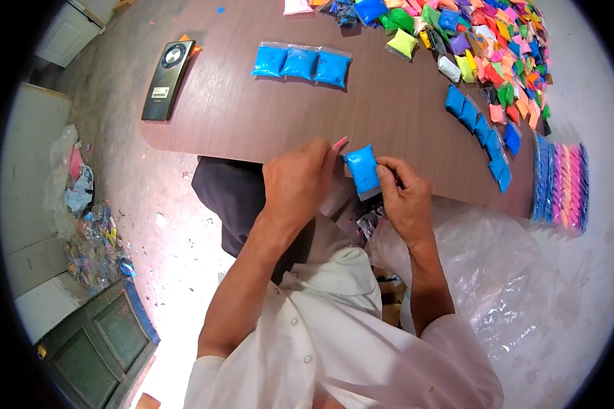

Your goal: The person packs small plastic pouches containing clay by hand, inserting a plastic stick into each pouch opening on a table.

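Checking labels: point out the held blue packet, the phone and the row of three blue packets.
Held blue packet [362, 170]: head view, middle of its front face.
Phone [166, 78]: head view, middle of its back.
Row of three blue packets [299, 63]: head view, middle packet's face.

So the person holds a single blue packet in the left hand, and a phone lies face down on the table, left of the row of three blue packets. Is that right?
Not quite: the head view shows the single blue packet in the right hand, not the left hand. The phone does lie face down on the table, left of the row of three blue packets.
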`<move>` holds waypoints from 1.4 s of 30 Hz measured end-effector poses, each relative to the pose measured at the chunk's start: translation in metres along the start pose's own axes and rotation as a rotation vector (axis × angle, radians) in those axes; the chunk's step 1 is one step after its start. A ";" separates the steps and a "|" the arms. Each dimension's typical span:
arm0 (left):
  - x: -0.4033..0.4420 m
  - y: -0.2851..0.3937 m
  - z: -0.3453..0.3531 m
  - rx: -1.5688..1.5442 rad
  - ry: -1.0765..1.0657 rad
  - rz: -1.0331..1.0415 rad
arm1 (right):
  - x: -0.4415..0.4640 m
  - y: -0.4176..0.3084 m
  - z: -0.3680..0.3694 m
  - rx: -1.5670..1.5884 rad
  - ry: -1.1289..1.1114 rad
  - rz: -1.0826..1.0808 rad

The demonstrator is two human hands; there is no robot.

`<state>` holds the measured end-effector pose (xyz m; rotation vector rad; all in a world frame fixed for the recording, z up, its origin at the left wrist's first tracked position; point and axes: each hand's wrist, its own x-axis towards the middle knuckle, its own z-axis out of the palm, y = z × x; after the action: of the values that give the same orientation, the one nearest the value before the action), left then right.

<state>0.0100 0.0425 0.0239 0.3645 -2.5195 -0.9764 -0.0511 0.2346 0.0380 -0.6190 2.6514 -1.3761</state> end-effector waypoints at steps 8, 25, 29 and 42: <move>0.006 0.018 0.009 -0.007 -0.073 0.097 | 0.001 0.001 0.000 0.000 0.000 -0.033; 0.032 -0.079 -0.061 0.071 0.249 -0.041 | 0.031 -0.013 -0.022 -0.490 0.046 -0.359; 0.039 -0.087 -0.053 0.045 0.310 -0.050 | -0.002 -0.001 0.010 -0.562 0.031 -0.360; 0.036 -0.096 -0.047 0.021 0.398 0.008 | -0.020 0.000 0.017 -0.612 0.160 -0.252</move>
<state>0.0088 -0.0671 -0.0007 0.4999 -2.1686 -0.7849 -0.0285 0.2291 0.0259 -0.9572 3.2262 -0.6424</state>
